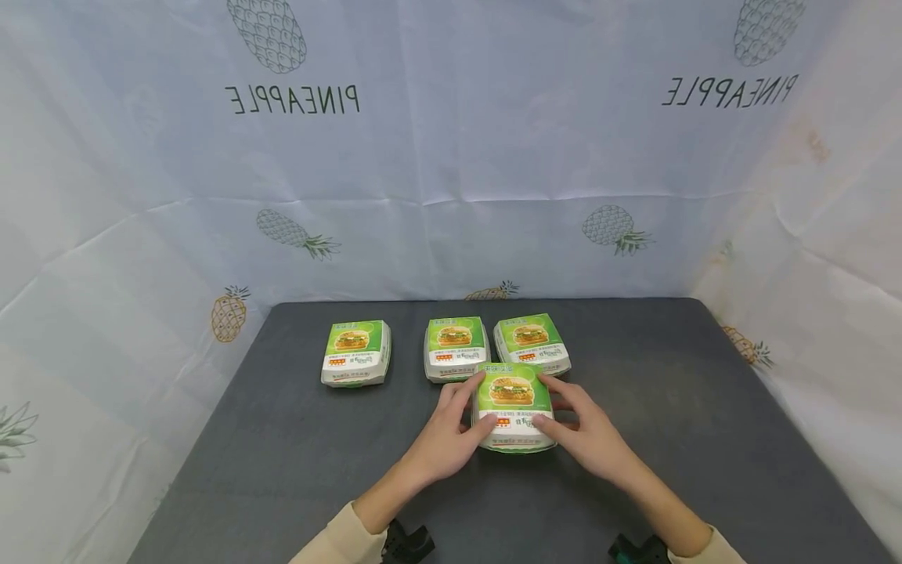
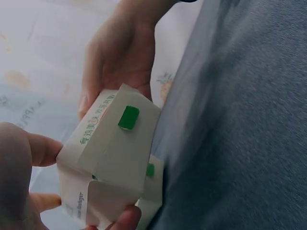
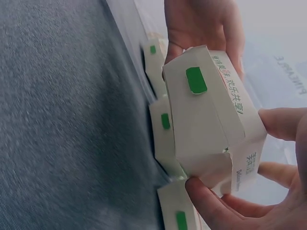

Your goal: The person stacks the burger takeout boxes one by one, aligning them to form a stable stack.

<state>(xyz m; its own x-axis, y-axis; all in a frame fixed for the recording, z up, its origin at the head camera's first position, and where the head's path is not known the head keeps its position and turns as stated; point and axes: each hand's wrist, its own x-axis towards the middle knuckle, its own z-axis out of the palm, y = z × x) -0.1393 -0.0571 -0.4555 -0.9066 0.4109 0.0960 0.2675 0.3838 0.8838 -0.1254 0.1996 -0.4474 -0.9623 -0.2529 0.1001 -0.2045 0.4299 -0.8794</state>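
Note:
A burger box (image 1: 514, 398) with a green and white lid and a burger picture is held between both hands, in front of the other boxes. My left hand (image 1: 449, 429) grips its left side, with the thumb near the front of the lid. On the opposite side, my right hand (image 1: 590, 428) grips it in the same way. The lid looks closed. Its pale front side and green tab (image 3: 196, 80) show in the right wrist view. The box appears to be slightly above the dark tabletop, though its underside is hidden.
Three similar boxes stand behind on the dark table (image 1: 282, 470): a left box (image 1: 356, 353), a middle box (image 1: 456, 348) and a right box (image 1: 532, 343) close behind the held one. A white pineapple-print cloth (image 1: 451, 149) hangs around the table's back and sides.

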